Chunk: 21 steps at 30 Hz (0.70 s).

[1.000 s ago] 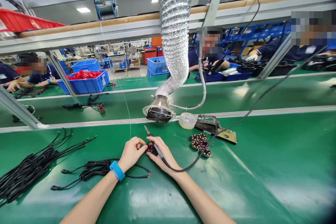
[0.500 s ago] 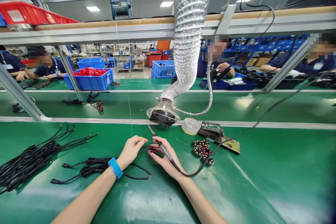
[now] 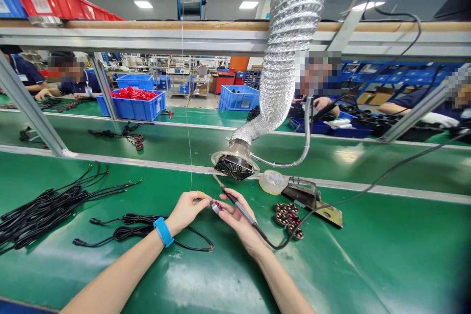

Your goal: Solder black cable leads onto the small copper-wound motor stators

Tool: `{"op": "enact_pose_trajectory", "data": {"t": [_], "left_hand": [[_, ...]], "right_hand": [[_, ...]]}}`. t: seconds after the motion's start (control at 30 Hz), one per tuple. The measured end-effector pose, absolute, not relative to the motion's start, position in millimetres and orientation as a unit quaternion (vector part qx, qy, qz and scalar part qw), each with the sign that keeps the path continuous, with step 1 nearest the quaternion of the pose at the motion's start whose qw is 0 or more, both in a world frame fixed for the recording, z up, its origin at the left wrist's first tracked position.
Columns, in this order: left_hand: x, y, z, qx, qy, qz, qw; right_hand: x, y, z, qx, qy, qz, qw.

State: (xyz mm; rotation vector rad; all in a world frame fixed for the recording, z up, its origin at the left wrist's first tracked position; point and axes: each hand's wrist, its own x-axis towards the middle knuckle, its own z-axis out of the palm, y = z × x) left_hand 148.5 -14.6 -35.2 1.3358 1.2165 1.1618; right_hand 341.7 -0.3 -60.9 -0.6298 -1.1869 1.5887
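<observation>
Copper-wound round coil part with red windings [image 3: 216, 206] sat raised just above the green bench mat [image 3: 368, 265], pinched between the fingertips of both hands near the middle of the bench. The left hand [image 3: 187, 210], with a blue wristband [image 3: 163, 231] on its wrist, had its thumb and forefinger pressed onto the part's left edge, the other fingers curled under. The right hand [image 3: 239, 223] steadied the part's right side with its fingertips while gripping a black-handled soldering iron [image 3: 235, 202] like a pen, the tip pointing up and away past the part; its black cord [image 3: 368, 190] trailed off to the right. A thin strand of solder wire [image 3: 187, 122] hung straight down from a spool overhead to the left hand. Just to the right lay a small cluster of similar copper-and-red coil parts [image 3: 289, 216], beside a metal iron stand [image 3: 312, 198] and a roll of clear tape [image 3: 272, 181]. Behind the hands hung the round fan mouth of a silver corrugated extraction hose [image 3: 283, 59]. Bundles of black cables [image 3: 47, 206] lay well apart on the left.
</observation>
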Motion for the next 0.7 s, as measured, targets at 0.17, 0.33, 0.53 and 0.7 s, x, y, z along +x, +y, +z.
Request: {"op": "enact_pose_trajectory", "data": {"t": [0.17,0.33,0.53,0.7], "left_hand": [[151.7,-19.6,-29.2,0.548,0.461,0.485,0.502],[152.3,-22.1,-27.2,0.548,0.439,0.491,0.515],[150.9,-21.3,-29.3,0.540,0.444,0.492,0.519],[152.0,-22.6,-26.5,0.543,0.437,0.491,0.522]], "right_hand": [[347.6,-1.1,-54.7,-0.255,-0.477,0.686,0.488],[348.8,-1.2,-54.6,-0.232,-0.462,0.710,0.478],[348.9,-0.2,-55.8,-0.236,-0.455,0.714,0.477],[348.3,-1.3,-53.8,-0.240,-0.454,0.711,0.481]]}}
